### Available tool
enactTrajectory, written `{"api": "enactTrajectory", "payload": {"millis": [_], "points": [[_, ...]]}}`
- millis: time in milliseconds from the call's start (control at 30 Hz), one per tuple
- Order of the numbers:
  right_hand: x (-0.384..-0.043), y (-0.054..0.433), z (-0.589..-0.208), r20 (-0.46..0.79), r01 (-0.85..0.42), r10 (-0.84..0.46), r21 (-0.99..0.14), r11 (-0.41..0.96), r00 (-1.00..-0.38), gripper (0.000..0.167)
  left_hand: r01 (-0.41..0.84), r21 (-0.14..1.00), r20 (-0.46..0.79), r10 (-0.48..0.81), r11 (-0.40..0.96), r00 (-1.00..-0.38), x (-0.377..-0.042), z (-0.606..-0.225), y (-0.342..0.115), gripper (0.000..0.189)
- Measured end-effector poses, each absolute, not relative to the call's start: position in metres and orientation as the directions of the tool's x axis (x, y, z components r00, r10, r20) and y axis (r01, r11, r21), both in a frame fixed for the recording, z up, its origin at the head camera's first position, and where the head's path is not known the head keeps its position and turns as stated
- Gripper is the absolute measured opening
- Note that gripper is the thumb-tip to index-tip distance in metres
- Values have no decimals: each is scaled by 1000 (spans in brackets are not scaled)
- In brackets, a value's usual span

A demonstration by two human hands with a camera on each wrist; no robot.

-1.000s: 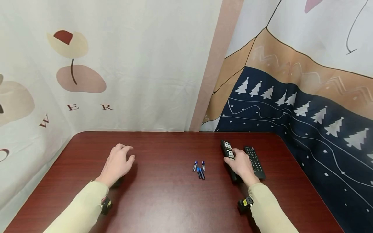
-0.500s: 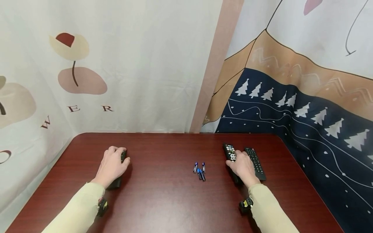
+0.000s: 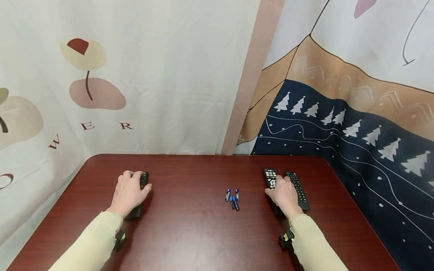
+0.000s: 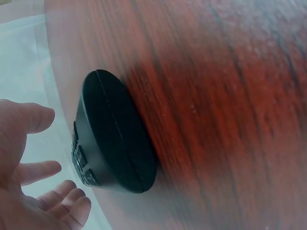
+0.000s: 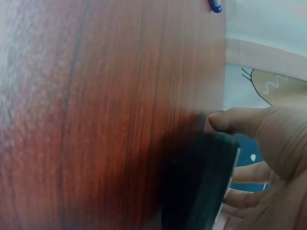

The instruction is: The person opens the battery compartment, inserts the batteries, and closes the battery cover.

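At the table's left, my left hand [image 3: 127, 194] hovers over a black remote control [image 3: 144, 180], covering much of it. The left wrist view shows the thumb and loosely bent fingers apart from the remote's thick end [image 4: 120, 134]. On the right, my right hand [image 3: 284, 194] holds another black remote [image 3: 270, 177] with light buttons, its thumb [image 5: 235, 120] at the left edge and the fingers across the other side. Right beside that lies a thinner black remote [image 3: 298, 191], partly behind the hand. The right wrist view shows the held remote's dark end [image 5: 196, 179].
Several small blue-ended cylinders, probably batteries [image 3: 232, 202], lie in a loose group mid-table, left of the right hand. The reddish-brown table [image 3: 190, 233] ends at a pale printed curtain [image 3: 169, 94] behind and a dark tree-patterned one [image 3: 339, 150] on the right.
My left hand has come down and left over its remote, then stays nearly still. The right hand has slid its remote slightly rightward and nearer, closer to the thin remote.
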State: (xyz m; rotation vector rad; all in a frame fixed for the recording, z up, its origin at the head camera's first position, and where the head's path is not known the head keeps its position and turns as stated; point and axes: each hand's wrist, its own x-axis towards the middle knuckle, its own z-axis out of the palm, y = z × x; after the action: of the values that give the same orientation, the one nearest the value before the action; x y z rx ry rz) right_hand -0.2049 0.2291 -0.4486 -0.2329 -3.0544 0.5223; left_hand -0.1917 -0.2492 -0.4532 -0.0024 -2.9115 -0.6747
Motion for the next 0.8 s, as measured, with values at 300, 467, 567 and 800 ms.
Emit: {"api": "enactTrajectory", "payload": {"millis": [300,467,567,800], "points": [[-206,229,-449,-16,170,175,-336,926,-984,66,1,408,115,-50,913,-992,-194,-456,-250,65],[-206,229,-447,-13,169,174,-323,931,-985,67,-18,401,86,-57,916,-995,-194,-456,-252,69],[-206,229,-446,-7,167,174,-319,933,-985,68,-40,408,56,-69,912,-996,-194,-456,-252,71],[-203,228,-444,9,159,171,-325,932,-985,69,-94,422,10,-109,902,-994,-194,-458,-253,71]]}}
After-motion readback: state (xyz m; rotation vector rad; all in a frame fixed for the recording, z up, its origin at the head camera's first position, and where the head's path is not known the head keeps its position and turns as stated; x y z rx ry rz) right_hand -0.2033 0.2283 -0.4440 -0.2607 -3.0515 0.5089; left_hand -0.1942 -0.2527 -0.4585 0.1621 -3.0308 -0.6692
